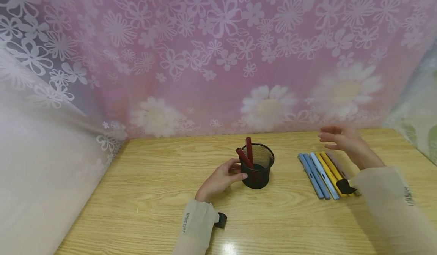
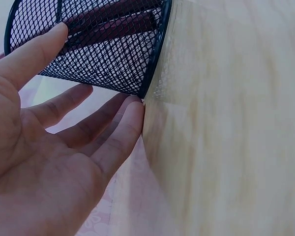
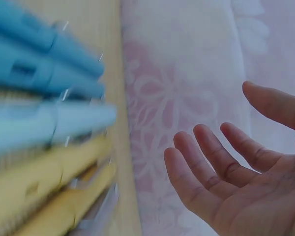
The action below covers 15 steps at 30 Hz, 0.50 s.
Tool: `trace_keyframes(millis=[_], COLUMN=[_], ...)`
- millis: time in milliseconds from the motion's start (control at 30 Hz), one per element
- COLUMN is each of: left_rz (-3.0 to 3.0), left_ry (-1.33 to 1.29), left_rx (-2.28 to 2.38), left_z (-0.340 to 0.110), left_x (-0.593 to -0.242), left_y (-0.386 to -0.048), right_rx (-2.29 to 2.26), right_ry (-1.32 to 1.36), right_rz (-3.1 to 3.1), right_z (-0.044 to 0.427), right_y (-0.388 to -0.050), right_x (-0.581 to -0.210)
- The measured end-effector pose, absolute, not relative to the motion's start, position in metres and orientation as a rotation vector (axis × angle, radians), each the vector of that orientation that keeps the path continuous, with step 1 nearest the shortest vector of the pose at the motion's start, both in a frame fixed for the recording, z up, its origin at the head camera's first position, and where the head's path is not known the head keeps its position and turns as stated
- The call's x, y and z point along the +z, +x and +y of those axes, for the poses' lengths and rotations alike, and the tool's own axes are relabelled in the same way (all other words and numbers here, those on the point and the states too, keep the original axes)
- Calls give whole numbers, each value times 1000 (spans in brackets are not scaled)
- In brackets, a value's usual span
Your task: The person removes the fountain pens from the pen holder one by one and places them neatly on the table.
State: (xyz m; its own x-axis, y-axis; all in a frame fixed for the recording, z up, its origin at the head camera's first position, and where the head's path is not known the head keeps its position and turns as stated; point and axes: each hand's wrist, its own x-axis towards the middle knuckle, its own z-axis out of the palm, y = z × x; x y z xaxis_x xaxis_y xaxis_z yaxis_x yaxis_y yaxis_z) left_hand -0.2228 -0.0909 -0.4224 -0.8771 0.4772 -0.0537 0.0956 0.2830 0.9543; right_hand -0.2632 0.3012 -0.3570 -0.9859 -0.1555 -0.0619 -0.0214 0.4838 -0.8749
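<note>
Pens (image 1: 323, 176) lie at three o'clock from the cup (image 1: 257, 180), which the half-curled left hand (image 1: 222, 177) holds and should steady, while the empty, loose-fingered right hand (image 1: 349, 143) had better pinch singly.

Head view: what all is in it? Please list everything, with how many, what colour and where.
Mesh pen holder: one, black, mid-table
Red pens: two, dark red, in the holder
Blue pens: two, mid-blue, left end of the row right of the holder
Light blue pen: one, pale blue, mid-row
Yellow pens: two, yellow, next along
Greyish pen: one, greyish-brown, row's right end
Table: one, yellowish wood grain, underneath
Flowered backdrop: one, pink and white, behind
Black wrist pieces: two, black, one per wrist
Sleeves: two, beige, one per arm
Left hand: one, bare, fingers round the holder's left side
Right hand: one, bare, near the row's far end
</note>
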Motion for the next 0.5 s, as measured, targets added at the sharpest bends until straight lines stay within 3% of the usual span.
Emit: trace_keyframes(millis=[500], left_rz=[2209], left_ry=[496], left_rx=[1639], left_z=[-89], left_x=[-421], left_y=[-222], right_rx=[-1827], right_ry=[-208], right_rz=[2369], right_z=[238], right_y=[-268], right_x=[-345])
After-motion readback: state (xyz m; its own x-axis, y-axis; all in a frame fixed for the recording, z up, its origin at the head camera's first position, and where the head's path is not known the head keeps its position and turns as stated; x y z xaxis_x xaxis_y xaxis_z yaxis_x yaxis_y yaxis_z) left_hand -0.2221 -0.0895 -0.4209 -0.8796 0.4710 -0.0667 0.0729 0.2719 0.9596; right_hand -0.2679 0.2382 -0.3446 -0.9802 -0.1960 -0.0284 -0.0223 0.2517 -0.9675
